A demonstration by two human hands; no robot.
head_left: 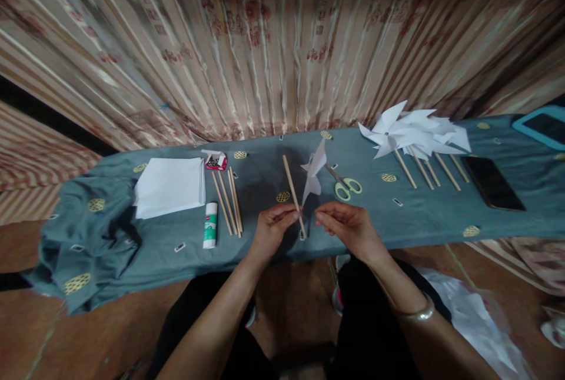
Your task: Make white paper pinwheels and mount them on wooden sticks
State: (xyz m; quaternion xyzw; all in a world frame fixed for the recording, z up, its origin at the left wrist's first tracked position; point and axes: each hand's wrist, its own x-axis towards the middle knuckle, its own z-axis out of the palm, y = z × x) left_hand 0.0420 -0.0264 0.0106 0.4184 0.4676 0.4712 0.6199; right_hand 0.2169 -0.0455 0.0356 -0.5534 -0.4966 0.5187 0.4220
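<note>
My left hand (274, 228) pinches a thin wooden stick (289, 177) near its lower part; the stick leans, its top pointing away to the left. A white paper pinwheel (314, 169), seen nearly edge-on, stands beside the stick, its lower blade close to my left fingertips. Whether it is joined to the stick I cannot tell. Just right of them, my right hand (351, 224) has its fingers curled and pressed together, apart from the stick; anything between them is too small to make out. Scissors (343, 186) with pale green handles lie behind my right hand, partly hidden by the pinwheel.
On the cloth-covered table (379, 224), a stack of white paper (170, 187), a glue stick (210, 226), loose wooden sticks (229, 203) and a small red box (216, 160) lie left. Several finished pinwheels (417, 133), a phone (493, 183) and a blue-framed device (542, 126) lie right.
</note>
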